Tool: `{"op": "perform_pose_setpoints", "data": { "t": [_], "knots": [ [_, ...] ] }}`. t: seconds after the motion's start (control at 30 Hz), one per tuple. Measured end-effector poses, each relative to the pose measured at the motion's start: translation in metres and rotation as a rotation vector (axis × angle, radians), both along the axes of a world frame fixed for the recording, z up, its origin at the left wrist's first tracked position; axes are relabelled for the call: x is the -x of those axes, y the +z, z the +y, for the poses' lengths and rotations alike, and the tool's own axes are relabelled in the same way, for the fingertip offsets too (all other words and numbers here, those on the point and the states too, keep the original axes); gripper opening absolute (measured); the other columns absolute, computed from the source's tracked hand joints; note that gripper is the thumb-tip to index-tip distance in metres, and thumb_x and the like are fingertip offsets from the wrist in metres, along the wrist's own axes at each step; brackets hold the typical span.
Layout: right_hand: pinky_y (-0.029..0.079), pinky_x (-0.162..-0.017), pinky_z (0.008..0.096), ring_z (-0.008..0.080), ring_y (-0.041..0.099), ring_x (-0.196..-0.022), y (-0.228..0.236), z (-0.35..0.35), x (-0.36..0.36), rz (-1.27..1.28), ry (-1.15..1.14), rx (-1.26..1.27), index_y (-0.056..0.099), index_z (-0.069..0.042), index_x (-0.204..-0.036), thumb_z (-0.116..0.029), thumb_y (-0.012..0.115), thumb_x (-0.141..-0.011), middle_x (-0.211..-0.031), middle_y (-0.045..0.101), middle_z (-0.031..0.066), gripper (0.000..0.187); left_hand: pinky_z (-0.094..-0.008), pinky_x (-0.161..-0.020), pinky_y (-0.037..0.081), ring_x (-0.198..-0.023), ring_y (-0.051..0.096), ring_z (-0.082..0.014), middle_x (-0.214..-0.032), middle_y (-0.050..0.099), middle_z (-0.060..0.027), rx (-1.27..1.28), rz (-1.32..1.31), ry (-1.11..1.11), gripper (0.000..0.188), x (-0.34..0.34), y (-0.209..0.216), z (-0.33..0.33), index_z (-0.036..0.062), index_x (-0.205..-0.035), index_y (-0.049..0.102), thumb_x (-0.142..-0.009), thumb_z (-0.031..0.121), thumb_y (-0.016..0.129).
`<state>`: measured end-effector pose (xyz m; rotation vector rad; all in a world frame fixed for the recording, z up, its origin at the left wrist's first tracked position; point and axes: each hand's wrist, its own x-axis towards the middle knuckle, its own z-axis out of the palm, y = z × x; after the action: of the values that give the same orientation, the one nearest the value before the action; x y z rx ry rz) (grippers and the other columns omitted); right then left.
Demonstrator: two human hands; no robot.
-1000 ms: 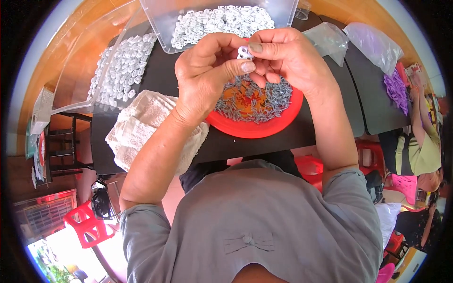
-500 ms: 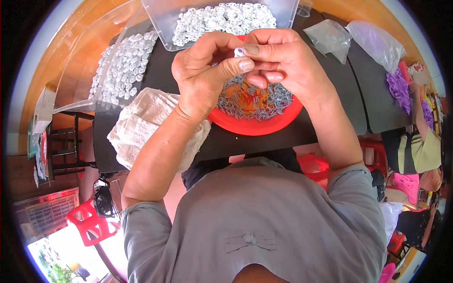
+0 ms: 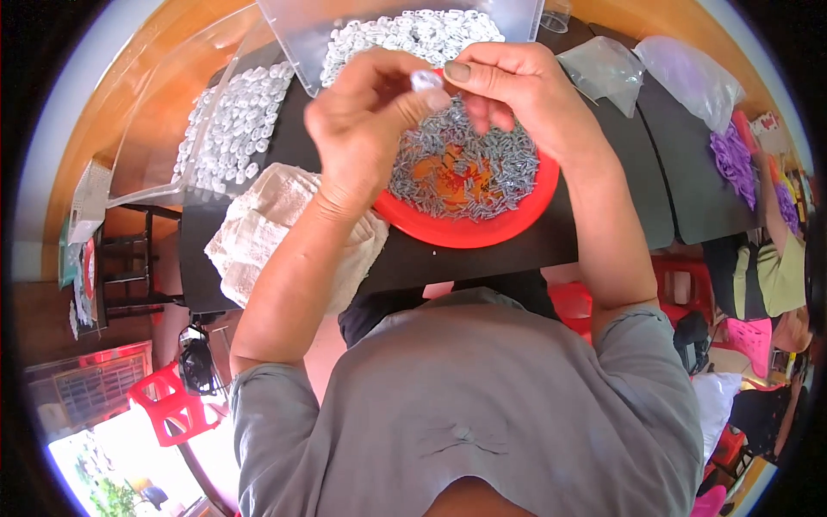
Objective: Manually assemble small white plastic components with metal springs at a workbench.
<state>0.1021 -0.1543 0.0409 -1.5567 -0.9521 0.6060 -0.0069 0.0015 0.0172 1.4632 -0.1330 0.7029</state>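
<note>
Over the red basin, my left hand pinches a small white oval plastic piece between thumb and fingers, somewhat blurred. My right hand is just beside it, thumb pressed toward the index finger and the other fingers curled. Whatever that pinch holds, if anything, is hidden. Below both hands, many small grey screw-like pins lie in the basin. Beyond them, a clear plastic bin holds a heap of similar white pieces.
More white pieces lie in a clear tray at the left. A crumpled beige towel sits by my left forearm. Clear bags and a purple bundle are on the dark table. Another person's arm shows at far right.
My hands have drawn slightly apart, the white piece staying in my left hand. More of the pins in the basin show between them. The view has shifted a little.
</note>
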Motion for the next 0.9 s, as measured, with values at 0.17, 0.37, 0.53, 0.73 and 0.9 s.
{"op": "perform_pose_setpoints", "data": {
  "t": [0.17, 0.37, 0.53, 0.73, 0.9],
  "knots": [
    [0.046, -0.069, 0.0405, 0.0301, 0.061, -0.073, -0.022, -0.008, -0.001, -0.902, -0.263, 0.387, 0.066, -0.006, -0.1, -0.019, 0.071, -0.075, -0.074, 0.062, 0.0129, 0.029, -0.0239, -0.055, 0.05, -0.062, 0.06, -0.0123, -0.076, 0.064, -0.0038, -0.159, -0.224, 0.631, 0.025, 0.015, 0.055, 0.078, -0.0021, -0.096, 0.068, -0.072, 0.001, 0.075],
    [0.047, -0.07, 0.0419, 0.0314, 0.062, -0.079, -0.043, 0.018, -0.011, -1.08, -0.125, 0.52, 0.063, -0.004, -0.085, -0.011, 0.065, -0.076, -0.081, 0.064, 0.0117, 0.012, -0.0309, -0.062, 0.051, -0.07, 0.063, -0.0148, -0.077, 0.066, -0.0061, -0.816, -0.026, 1.31, 0.03, 0.039, 0.091, 0.151, -0.0016, -0.097, 0.068, -0.07, 0.005, 0.078],
    [0.048, -0.067, 0.0426, 0.0325, 0.064, -0.076, -0.037, 0.008, -0.011, -0.851, -0.22, 0.242, 0.066, -0.005, -0.079, -0.013, 0.064, -0.075, -0.077, 0.065, 0.0151, 0.009, -0.0258, -0.069, 0.05, -0.074, 0.064, -0.013, -0.084, 0.071, -0.0049, -0.628, -0.094, 0.789, 0.015, 0.0, 0.045, 0.085, -0.0001, -0.091, 0.072, -0.078, 0.007, 0.071],
    [0.043, -0.064, 0.0274, 0.0109, 0.055, -0.067, -0.041, 0.013, -0.016, -0.506, -0.071, 0.157, 0.066, -0.001, -0.088, -0.005, 0.062, -0.082, -0.077, 0.063, 0.0019, 0.008, -0.0442, -0.077, 0.052, -0.087, 0.064, -0.0339, -0.092, 0.066, -0.0156, -1.247, 0.288, 0.55, 0.019, -0.068, -0.046, 0.111, 0.0092, -0.091, 0.071, -0.075, 0.016, 0.063],
    [0.039, -0.054, 0.0209, 0.004, 0.049, -0.062, -0.033, 0.009, -0.009, -0.36, -0.124, 0.141, 0.068, -0.005, -0.088, -0.003, 0.061, -0.083, -0.073, 0.06, -0.0033, 0.009, -0.0439, -0.078, 0.051, -0.092, 0.063, -0.0332, -0.095, 0.064, -0.0132, -1.372, 0.302, 0.434, 0.013, -0.077, -0.055, 0.116, 0.009, -0.086, 0.068, -0.075, 0.015, 0.064]
  ]
}}
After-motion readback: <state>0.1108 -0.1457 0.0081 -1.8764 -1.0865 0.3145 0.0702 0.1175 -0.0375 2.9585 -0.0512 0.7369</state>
